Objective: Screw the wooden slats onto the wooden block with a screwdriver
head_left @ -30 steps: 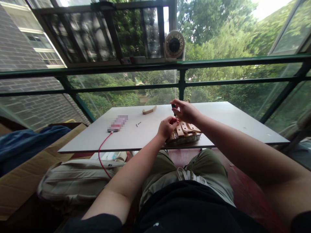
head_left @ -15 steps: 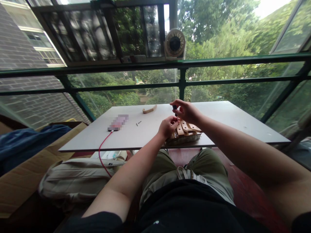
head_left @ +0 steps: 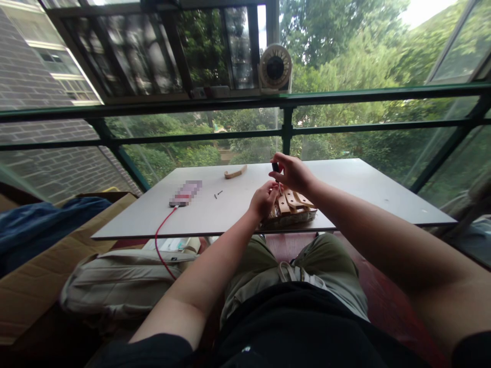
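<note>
My right hand (head_left: 292, 173) is closed round the black handle of a screwdriver (head_left: 275, 167), which points down. Just below it, my left hand (head_left: 264, 198) has its fingers pinched together near the screwdriver's lower end; what they hold is hidden. Under both hands, close to the table's front edge, sits a block-like base (head_left: 295, 219) with a rough, pale side. Several light wooden strips with dark holes (head_left: 284, 204) lie across its top. Farther back on the table is a loose curved wooden piece (head_left: 235, 173). Two small dark screws (head_left: 218, 194) lie to the left.
A white table (head_left: 368, 197) stands against a green railing (head_left: 192, 137). At its left lies a blurred-out phone (head_left: 183, 197) with a red cable (head_left: 158, 240) running over the edge. A grey bag (head_left: 118, 281) and a cardboard box (head_left: 69, 245) are at the lower left. A round fan (head_left: 275, 69) stands beyond the railing.
My right hand and the screwdriver have shifted very slightly, with the fingers turned a little on the handle. My left hand stays in nearly the same place.
</note>
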`<state>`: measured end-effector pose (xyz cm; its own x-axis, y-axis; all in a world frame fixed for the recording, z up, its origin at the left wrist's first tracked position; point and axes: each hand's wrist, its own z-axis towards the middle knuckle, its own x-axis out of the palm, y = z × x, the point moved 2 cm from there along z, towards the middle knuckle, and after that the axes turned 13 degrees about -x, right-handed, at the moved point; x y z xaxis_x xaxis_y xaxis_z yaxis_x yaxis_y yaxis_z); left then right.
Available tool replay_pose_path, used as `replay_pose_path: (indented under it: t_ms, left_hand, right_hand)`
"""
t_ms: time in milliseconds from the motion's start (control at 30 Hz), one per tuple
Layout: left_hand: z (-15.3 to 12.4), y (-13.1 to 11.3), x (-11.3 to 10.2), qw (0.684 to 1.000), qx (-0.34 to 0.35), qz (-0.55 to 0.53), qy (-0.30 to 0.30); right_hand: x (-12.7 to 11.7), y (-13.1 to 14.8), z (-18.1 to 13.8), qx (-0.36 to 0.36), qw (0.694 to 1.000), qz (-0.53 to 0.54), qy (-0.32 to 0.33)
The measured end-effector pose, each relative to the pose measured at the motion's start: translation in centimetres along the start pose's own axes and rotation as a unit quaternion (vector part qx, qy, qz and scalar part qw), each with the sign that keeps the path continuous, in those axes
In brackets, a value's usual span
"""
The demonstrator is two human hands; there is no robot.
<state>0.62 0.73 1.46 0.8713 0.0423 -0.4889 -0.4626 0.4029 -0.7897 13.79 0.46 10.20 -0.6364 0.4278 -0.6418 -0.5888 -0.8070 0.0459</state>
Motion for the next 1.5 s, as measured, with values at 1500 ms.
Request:
replay_pose_path:
  t_ms: [1500]
  left_hand:
    - [0.4, 0.3, -0.1, 1.0, 0.009, 0.017, 0.006]
  right_hand:
    - [-0.5, 0.4, 0.2, -0.018, 0.998, 0.061, 0.03]
